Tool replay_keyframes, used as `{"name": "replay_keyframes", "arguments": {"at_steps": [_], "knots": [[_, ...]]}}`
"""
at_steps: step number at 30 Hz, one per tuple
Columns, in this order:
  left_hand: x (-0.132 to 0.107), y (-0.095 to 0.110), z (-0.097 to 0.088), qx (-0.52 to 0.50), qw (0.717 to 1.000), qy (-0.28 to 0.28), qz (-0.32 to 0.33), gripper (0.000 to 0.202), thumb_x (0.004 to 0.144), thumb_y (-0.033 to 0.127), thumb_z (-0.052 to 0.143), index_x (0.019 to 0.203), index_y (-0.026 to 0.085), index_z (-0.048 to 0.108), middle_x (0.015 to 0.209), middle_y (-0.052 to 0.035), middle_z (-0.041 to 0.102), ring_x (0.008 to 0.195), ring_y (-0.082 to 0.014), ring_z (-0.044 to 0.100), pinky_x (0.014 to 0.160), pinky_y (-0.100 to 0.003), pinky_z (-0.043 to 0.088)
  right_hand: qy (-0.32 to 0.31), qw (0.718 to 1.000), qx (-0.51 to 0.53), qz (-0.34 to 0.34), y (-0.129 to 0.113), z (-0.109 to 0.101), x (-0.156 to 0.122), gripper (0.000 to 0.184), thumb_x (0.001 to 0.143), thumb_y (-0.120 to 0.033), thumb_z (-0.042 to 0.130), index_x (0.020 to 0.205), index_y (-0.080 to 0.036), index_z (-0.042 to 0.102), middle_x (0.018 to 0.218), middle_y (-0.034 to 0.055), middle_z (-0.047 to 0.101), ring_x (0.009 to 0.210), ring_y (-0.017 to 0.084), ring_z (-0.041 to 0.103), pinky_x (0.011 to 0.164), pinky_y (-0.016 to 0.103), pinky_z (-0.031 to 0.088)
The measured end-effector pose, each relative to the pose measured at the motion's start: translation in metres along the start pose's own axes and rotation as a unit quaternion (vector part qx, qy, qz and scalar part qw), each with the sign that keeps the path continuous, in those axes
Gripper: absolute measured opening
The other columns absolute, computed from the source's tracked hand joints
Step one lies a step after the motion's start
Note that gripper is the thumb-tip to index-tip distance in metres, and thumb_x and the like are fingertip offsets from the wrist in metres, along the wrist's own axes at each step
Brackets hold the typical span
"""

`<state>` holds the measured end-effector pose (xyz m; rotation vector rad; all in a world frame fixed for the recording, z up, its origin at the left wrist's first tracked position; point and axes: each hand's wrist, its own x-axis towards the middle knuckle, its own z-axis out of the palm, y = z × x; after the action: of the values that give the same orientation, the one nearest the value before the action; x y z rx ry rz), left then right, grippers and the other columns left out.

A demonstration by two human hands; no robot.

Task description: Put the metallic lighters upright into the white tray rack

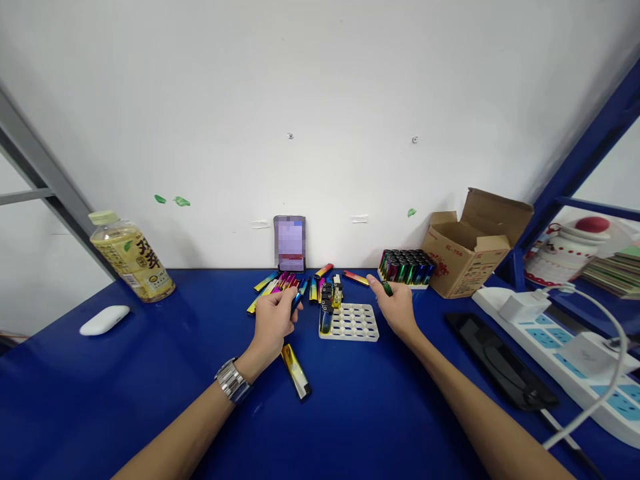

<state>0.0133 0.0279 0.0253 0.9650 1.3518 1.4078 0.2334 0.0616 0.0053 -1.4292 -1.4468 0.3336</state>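
Note:
My left hand [274, 321], with a metal watch on its wrist, is closed around a blue lighter [298, 297]. My right hand [397, 305] is closed, and a dark green lighter [387, 288] shows between thumb and fingers. Close to the right thumb lies a red and yellow lighter [355, 277]. Between the hands sits a white tray with holes [356, 324]; several lighters [326, 313] stand upright along its left side. Loose metallic-coloured lighters are heaped behind my left hand. Nearer to me lies a gold lighter [296, 372].
A filled rack of lighters [407, 267] stands back right beside an open cardboard box [465, 253]. A phone [290, 243] leans on the wall. At left are a drink bottle [133, 257] and white case [104, 320]; at right, a black device [500, 360] and power strip [560, 357].

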Motion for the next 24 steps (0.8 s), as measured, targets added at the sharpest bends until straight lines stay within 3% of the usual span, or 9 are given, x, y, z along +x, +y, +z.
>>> {"name": "replay_keyframes", "arguments": {"at_steps": [3,7,14,19,21,24], "knots": [[-0.001,0.0,0.0,-0.004,1.0,-0.008,0.005,0.042,0.074,0.047,0.059,0.05,0.012,0.057,0.035,0.004,0.044,0.025,-0.0022,0.028,0.028,-0.015,0.018,-0.007,0.999,-0.02,0.031,0.0,-0.001,0.0,0.053,0.075,-0.052,0.051,0.044,-0.024,0.018,0.043,-0.0046,0.018,0.041,0.007,0.021,0.042,0.025,0.015],[0.0,-0.002,0.0,0.007,1.0,-0.011,0.004,0.042,0.075,0.046,0.059,0.05,0.013,0.056,0.035,0.0038,0.043,0.025,-0.0022,0.027,0.028,-0.015,0.017,-0.02,0.999,-0.026,0.01,-0.003,-0.001,0.001,0.038,0.069,-0.037,0.045,0.043,-0.024,0.021,0.042,-0.004,0.02,0.041,0.008,0.024,0.042,0.025,0.017],[0.0,-0.002,-0.001,0.02,1.0,-0.009,0.006,0.042,0.076,0.046,0.057,0.05,0.013,0.057,0.036,0.0033,0.044,0.026,-0.003,0.029,0.028,-0.016,0.019,-0.069,0.997,-0.008,-0.024,-0.006,0.0,-0.003,0.039,0.073,-0.038,0.044,0.047,-0.022,0.02,0.045,-0.0047,0.019,0.045,0.008,0.023,0.046,0.026,0.017],[-0.002,0.0,-0.001,0.033,0.999,-0.011,0.007,0.041,0.075,0.046,0.057,0.051,0.013,0.057,0.036,0.0032,0.044,0.027,-0.0033,0.03,0.028,-0.016,0.02,-0.053,0.998,-0.004,-0.042,-0.006,0.0,-0.004,0.04,0.076,-0.037,0.045,0.047,-0.022,0.02,0.046,-0.0047,0.02,0.046,0.009,0.024,0.047,0.026,0.017],[-0.002,0.001,-0.001,0.038,0.999,-0.01,0.01,0.041,0.075,0.046,0.056,0.051,0.013,0.057,0.037,0.0031,0.045,0.027,-0.0036,0.03,0.028,-0.016,0.021,-0.084,0.995,0.008,-0.055,-0.007,-0.001,-0.005,0.043,0.081,-0.044,0.046,0.049,-0.021,0.027,0.048,-0.0047,0.026,0.048,0.01,0.029,0.048,0.025,0.021],[-0.002,0.001,-0.001,0.047,0.999,-0.008,0.015,0.041,0.075,0.047,0.056,0.052,0.014,0.057,0.037,0.0029,0.045,0.027,-0.0043,0.032,0.028,-0.017,0.022,-0.138,0.986,0.05,-0.075,-0.011,-0.002,-0.007,0.042,0.093,-0.047,0.03,0.064,-0.02,0.045,0.055,-0.003,0.042,0.053,0.013,0.04,0.054,0.025,0.032]]}}
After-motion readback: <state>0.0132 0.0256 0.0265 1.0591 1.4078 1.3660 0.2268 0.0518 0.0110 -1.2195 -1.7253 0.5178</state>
